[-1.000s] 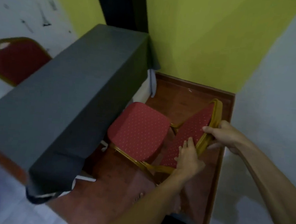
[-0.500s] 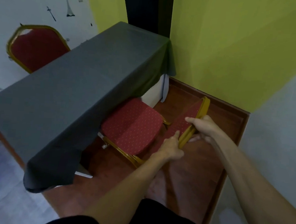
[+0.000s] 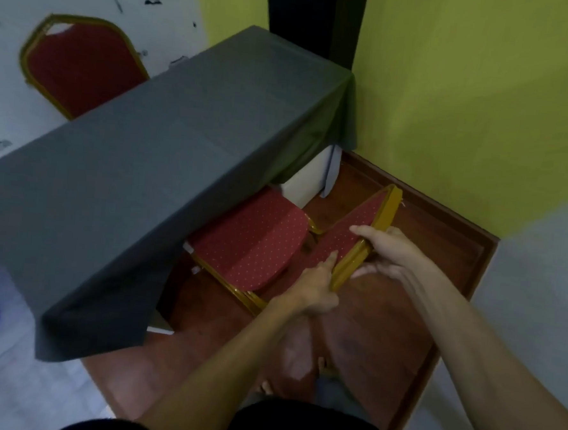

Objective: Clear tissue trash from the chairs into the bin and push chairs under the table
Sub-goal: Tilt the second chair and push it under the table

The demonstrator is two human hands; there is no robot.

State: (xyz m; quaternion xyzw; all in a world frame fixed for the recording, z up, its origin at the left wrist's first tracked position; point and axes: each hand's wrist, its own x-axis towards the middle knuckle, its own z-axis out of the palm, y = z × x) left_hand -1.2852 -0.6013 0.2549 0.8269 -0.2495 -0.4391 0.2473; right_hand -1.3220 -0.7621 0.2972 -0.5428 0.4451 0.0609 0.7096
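Step in hand, chair-pushing: my left hand point(image 3: 314, 288) and right hand point(image 3: 388, 251) clasp the chair point(image 3: 257, 243) backrest point(image 3: 364, 234); next, I judge, a straight shove under the table point(image 3: 153, 160).

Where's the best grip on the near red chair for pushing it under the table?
The gold top rail of the backrest, taken from behind the chair. It is the highest edge and faces the person, while the seat already points under the table. Both the left hand and right hand already hold it there.
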